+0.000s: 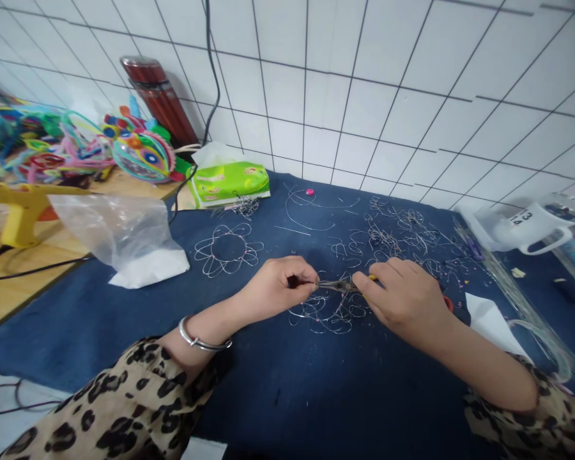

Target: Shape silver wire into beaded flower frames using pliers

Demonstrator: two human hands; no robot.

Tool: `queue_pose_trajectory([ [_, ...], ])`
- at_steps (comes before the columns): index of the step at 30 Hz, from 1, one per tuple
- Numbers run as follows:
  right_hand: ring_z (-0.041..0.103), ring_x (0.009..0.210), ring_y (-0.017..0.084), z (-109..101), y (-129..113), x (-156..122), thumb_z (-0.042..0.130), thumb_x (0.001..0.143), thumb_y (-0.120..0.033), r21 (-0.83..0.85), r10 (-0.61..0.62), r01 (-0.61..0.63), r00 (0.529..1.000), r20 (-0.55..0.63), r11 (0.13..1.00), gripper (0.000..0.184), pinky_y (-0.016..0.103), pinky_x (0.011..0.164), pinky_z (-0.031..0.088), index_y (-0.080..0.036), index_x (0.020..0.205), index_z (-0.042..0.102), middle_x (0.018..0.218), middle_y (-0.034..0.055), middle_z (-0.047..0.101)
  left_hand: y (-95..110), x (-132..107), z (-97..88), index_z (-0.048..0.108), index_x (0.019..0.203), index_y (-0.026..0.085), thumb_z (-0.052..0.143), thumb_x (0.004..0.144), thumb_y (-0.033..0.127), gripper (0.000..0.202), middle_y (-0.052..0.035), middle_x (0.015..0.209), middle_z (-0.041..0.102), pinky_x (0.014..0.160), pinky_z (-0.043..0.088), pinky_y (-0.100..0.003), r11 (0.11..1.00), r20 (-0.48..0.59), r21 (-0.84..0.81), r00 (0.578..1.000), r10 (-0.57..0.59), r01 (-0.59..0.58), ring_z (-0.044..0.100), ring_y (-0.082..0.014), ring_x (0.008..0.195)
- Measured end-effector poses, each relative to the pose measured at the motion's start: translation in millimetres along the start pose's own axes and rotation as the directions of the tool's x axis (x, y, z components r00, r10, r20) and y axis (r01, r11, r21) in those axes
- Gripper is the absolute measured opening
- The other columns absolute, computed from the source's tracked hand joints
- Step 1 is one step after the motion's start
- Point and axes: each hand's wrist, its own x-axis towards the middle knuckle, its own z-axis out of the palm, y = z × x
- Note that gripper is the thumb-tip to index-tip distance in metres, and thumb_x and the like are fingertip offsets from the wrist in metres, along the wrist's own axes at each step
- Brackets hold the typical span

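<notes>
My right hand (pixel 395 294) is wrapped round the handles of a pair of pliers (pixel 341 286), whose jaws point left. At the jaw tips, my left hand (pixel 287 281) pinches a small piece of wire between thumb and forefinger; the piece is mostly hidden by the fingertips. Just below the pliers lies a looped wire piece (pixel 323 317) with small pink beads. Further left on the cloth rests a flower-shaped wire ring (pixel 229 248) with thin petal loops.
Tangled wire scraps (pixel 393 233) spread over the blue cloth (pixel 287 383). Behind stand a green tissue pack (pixel 230 184) and a red thermos (pixel 160 96). A plastic bag (pixel 124 230) and a yellow glue gun (pixel 19 211) lie left; a white mug (pixel 536 227) and straight wires (pixel 512 294) are right.
</notes>
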Motion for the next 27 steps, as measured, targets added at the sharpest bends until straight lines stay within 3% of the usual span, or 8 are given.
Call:
queue_pose_trajectory([
  [10, 0.04, 0.068, 0.015, 0, -1, 0, 0.049, 0.085, -0.019, 0.036, 0.012, -0.013, 0.999, 0.03, 0.999, 0.018, 0.029, 0.061, 0.027, -0.023, 0.099, 0.059, 0.073, 0.0013, 0.053, 1, -1, 0.9, 0.062, 0.074, 0.014, 0.055, 0.079, 0.013, 0.008, -0.0014, 0.073, 0.06, 0.058, 0.042, -0.021, 0.999, -0.005, 0.022, 1.0, 0.023, -0.023, 0.053, -0.0087, 0.063],
  [16, 0.049, 0.068, 0.014, 9, 1, -2, 0.05, 0.086, -0.031, 0.244, 0.064, -0.088, 0.993, 0.102, 0.966, 0.018, 0.026, 0.06, 0.031, -0.023, 0.098, 0.062, 0.075, 0.0018, 0.058, -1, 0, 1.6, 0.062, 0.077, 0.014, 0.055, 0.081, 0.014, 0.008, -0.0024, 0.076, 0.061, 0.059, 0.043, -0.022, 0.999, 0.001, 0.0, 0.999, 0.049, -0.049, 0.054, -0.0093, 0.065],
  [23, 0.06, 0.076, 0.014, 16, -2, -2, 0.049, 0.087, -0.04, 0.524, 0.156, -0.278, 0.952, 0.264, 0.805, 0.025, 0.025, 0.067, 0.042, -0.023, 0.098, 0.064, 0.084, 0.0019, 0.066, 0, 0, 3.3, 0.059, 0.074, 0.014, 0.055, 0.081, 0.011, 0.008, -0.0024, 0.074, 0.059, 0.062, 0.043, -0.023, 0.993, -0.048, 0.062, 0.994, 0.099, -0.096, 0.053, -0.01, 0.066],
  [27, 0.061, 0.078, 0.015, 14, 0, 2, 0.052, 0.084, -0.045, 0.623, 0.166, -0.423, 0.889, 0.427, 0.659, 0.026, 0.027, 0.072, 0.044, -0.026, 0.094, 0.067, 0.087, -0.0006, 0.068, -1, -1, 4.4, 0.06, 0.077, 0.014, 0.055, 0.081, 0.011, 0.007, -0.0029, 0.075, 0.06, 0.064, 0.044, -0.024, 0.986, -0.076, 0.096, 0.986, 0.145, -0.138, 0.054, -0.0109, 0.068],
])
